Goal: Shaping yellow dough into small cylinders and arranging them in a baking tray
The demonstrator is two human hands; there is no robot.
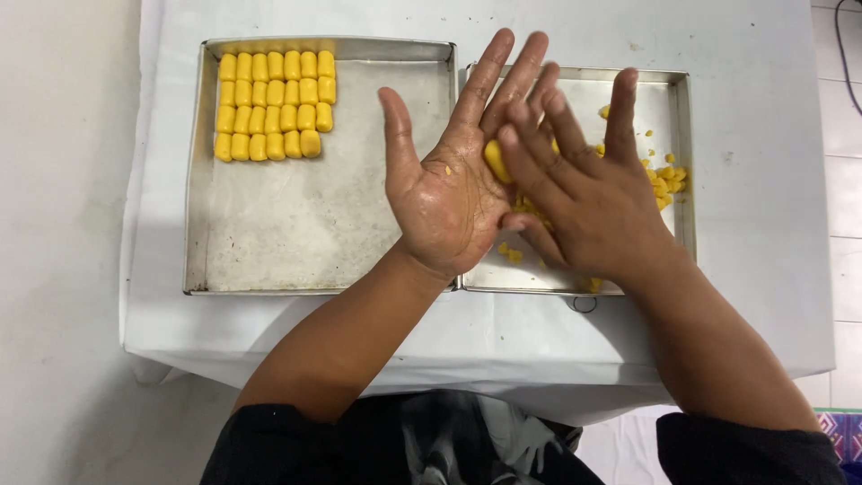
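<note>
A white cloth [754,269] covers the table, its near edge hanging out of sight behind the arms. Left of the hands lies a big metal tray [296,224] with rows of yellow dough logs [275,105] packed in its far left corner. Under the hands sits a second tray [681,135], mostly hidden, with loose yellow crumbs [666,180] just right of the fingers. The left hand [444,193] is flat and open, palm up and shiny. The right hand [584,193] lies across it, fingers spread, pressing a yellow dough piece [496,160] between the two. Only the piece's smooth, rounded left end shows; the rest is covered.
</note>
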